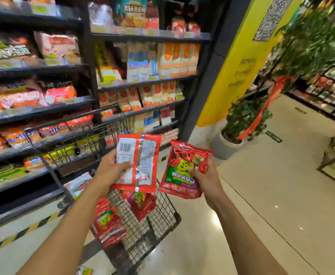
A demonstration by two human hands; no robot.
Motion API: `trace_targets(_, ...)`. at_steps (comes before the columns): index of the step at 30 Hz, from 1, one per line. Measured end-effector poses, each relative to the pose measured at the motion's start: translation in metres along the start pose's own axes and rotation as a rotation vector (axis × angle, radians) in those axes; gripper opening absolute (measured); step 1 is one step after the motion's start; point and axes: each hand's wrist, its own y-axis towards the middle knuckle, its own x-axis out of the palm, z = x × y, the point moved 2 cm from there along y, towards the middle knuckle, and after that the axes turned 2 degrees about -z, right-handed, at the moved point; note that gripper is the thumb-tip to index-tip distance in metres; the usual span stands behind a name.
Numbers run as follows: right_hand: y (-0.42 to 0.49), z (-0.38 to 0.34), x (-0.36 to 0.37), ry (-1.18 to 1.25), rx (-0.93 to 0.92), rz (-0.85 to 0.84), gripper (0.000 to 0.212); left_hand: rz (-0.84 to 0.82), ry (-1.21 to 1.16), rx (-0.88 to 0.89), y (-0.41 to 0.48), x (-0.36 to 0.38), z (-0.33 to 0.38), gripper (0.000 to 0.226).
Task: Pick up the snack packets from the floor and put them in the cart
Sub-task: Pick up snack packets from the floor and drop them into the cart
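Both packets were held upright over the cart point(162, 221), long axes near vertical. The left hand point(111, 167) pinched one packet point(140, 165) back-side out, directly above the basket; the right hand point(206, 179) gripped the other packet point(184, 171) just right of the rim, so the left was nearer to dropping. Each was glossy red; more red packets point(109, 225) lay inside.

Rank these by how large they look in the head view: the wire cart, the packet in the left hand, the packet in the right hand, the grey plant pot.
1. Wire cart
2. Packet in the left hand and packet in the right hand: about alike, not ranked.
3. Grey plant pot, though it stands farther away, so its real size is unsure.
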Motion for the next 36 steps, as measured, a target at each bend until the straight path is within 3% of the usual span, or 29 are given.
trace_targets(13, 0.175, 0.098, 0.053, -0.169, 0.208, -0.49, 0.04, 0.506, -0.034, -0.237, 0.008, -0.006, -0.089, 0.038)
trace_targets(20, 0.217, 0.18, 0.078, -0.327, 0.308, -0.611, 0.034, 0.723, -0.09, -0.407, 0.004, -0.003, -0.158, 0.029)
trace_targets(25, 0.238, 0.245, 0.107, -0.468, 0.298, -0.696, 0.04, 0.741, -0.038, -0.485, 0.021, -0.015, -0.218, 0.026)
trace_targets(29, 0.259, 0.302, 0.136, -0.71, 0.161, -0.82, 0.045, 0.746, -0.007, -0.591, 0.047, -0.04, -0.278, 0.025)
trace_targets(33, 0.283, 0.354, 0.161, -0.836, 0.136, -0.775, 0.042, 0.792, 0.049, -0.736, 0.071, -0.065, -0.338, 0.025)
trace_targets(36, 0.296, 0.39, 0.173, -0.858, 0.227, -0.759, 0.043, 0.772, 0.113, -0.856, 0.081, -0.076, -0.377, 0.052)
